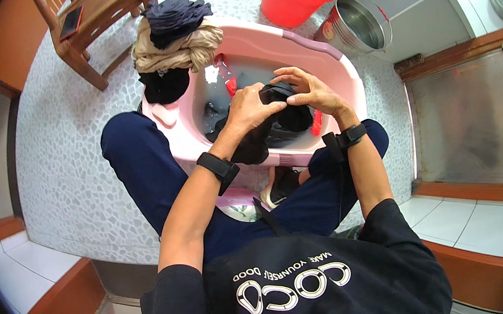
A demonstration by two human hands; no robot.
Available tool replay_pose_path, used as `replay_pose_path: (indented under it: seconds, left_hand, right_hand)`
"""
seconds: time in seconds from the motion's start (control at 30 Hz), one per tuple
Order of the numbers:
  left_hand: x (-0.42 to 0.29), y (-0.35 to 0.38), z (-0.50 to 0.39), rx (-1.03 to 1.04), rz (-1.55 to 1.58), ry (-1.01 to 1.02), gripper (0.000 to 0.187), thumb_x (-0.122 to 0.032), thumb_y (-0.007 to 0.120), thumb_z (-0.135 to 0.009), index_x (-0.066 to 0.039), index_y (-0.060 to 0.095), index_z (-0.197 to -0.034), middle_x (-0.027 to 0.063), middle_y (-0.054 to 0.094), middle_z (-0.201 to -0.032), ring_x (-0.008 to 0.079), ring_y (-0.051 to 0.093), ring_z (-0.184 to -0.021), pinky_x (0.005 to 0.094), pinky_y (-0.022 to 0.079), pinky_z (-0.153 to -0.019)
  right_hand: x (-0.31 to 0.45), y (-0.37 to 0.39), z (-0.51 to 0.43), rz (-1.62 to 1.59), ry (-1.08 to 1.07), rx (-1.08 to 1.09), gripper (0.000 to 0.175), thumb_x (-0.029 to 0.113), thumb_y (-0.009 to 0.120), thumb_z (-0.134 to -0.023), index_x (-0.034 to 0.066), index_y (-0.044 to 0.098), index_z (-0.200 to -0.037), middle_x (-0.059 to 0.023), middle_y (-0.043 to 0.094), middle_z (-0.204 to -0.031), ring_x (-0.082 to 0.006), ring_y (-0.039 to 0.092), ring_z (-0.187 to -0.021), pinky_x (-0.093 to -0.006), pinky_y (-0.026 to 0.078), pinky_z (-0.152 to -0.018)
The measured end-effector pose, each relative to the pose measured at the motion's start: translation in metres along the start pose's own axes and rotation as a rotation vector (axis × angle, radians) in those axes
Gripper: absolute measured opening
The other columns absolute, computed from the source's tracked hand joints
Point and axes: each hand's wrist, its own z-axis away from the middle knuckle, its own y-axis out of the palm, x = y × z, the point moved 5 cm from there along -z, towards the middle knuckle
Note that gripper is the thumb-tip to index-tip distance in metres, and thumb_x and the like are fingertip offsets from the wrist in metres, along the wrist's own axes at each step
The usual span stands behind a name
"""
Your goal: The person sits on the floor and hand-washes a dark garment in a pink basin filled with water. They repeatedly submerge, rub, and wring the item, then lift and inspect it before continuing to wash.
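A black wet garment (292, 120) is bunched up above a pink plastic tub (355, 95), its lower folds hanging into cloudy grey water (249, 67). My left hand (249, 108) grips the cloth from the left side. On the other side, my right hand (311, 89) pinches its upper edge, thumb close to the left thumb and fingers curved over the top. Red pieces (231, 86) show in the water, and another red strip (317, 123) lies by the tub's right wall. What lies beneath the garment is hidden.
Dark blue cloth (176, 17), beige cloth (180, 52) and black cloth (166, 85) are piled at the tub's left rim, beside a pale soap-like bar (164, 116). Beyond stand a red bucket (283, 2), a metal pail (335, 29) and a wooden chair (106, 14) bearing a phone (71, 23).
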Motion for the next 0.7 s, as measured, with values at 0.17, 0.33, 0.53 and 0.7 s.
replay_pose_path:
  seconds: [0.17,0.33,0.53,0.7]
  left_hand:
    - [0.002,0.004,-0.009,0.303,0.664,-0.169,0.035,-0.025,0.074,-0.073,0.001,0.064,-0.094,0.0036,0.063,-0.086,0.0136,0.06,-0.079,0.0261,0.046,-0.074]
    - [0.008,-0.007,-0.016,0.197,1.234,-0.329,0.032,-0.02,0.063,-0.087,0.0,0.058,-0.111,0.01,0.065,-0.102,0.0204,0.063,-0.094,0.0342,0.049,-0.088]
    - [0.067,-0.006,-0.024,0.056,1.15,-0.567,0.034,-0.03,0.055,-0.094,-0.002,0.059,-0.115,0.0137,0.065,-0.109,0.0264,0.063,-0.098,0.0393,0.051,-0.088]
    - [0.143,0.018,-0.031,0.0,1.286,-0.7,0.035,-0.034,0.045,-0.098,-0.004,0.061,-0.108,0.0122,0.066,-0.102,0.0274,0.063,-0.093,0.0427,0.051,-0.086]
  right_hand:
    - [-0.026,-0.001,-0.002,0.219,0.065,0.091,0.082,0.021,0.079,-0.073,0.0041,0.036,-0.141,-0.013,0.049,-0.132,-0.0229,0.042,-0.126,-0.0341,0.03,-0.107]
    - [-0.069,0.0,-0.012,-0.052,0.178,0.011,0.059,0.025,0.076,-0.077,0.0027,0.054,-0.126,-0.0064,0.06,-0.114,-0.0151,0.053,-0.105,-0.0324,0.041,-0.09]
    - [-0.095,-0.034,-0.034,-0.798,-0.085,-0.484,0.031,0.0,0.055,-0.085,0.0054,0.049,-0.115,-0.0079,0.06,-0.1,-0.019,0.063,-0.088,-0.0334,0.055,-0.077]
    - [-0.045,0.026,-0.035,0.228,-0.303,-0.734,0.039,0.005,0.049,-0.08,0.0069,0.049,-0.119,-0.0214,0.06,-0.101,-0.0366,0.062,-0.092,-0.04,0.051,-0.078]
